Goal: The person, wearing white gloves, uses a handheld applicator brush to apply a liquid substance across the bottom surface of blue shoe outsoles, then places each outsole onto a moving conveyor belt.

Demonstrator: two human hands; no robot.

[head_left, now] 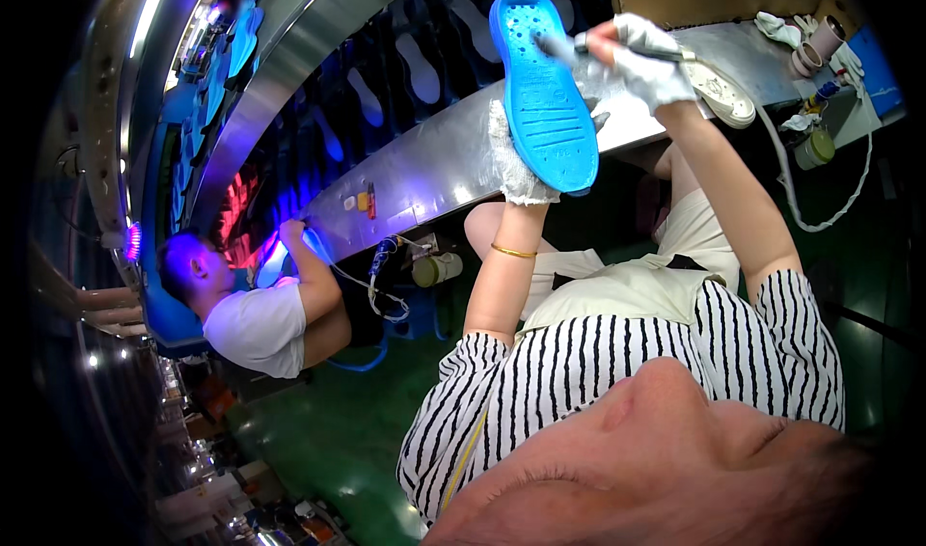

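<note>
My left hand, in a white glove, is closed round a bright blue shoe sole from beneath. The sole is tilted up above the metal bench. Most of my left fingers are hidden behind it. My right hand, also gloved, with some fingertips bare, grips a brush with a dark handle. Its blurred tip is at the sole's upper part, near a cluster of small holes. A pale hose runs from the handle's back end and loops down at the right.
A metal bench curves beside a conveyor bearing several soles. A white perforated shoe piece lies at right, near cups and a jar. A co-worker sits at left, holding a sole under purple light.
</note>
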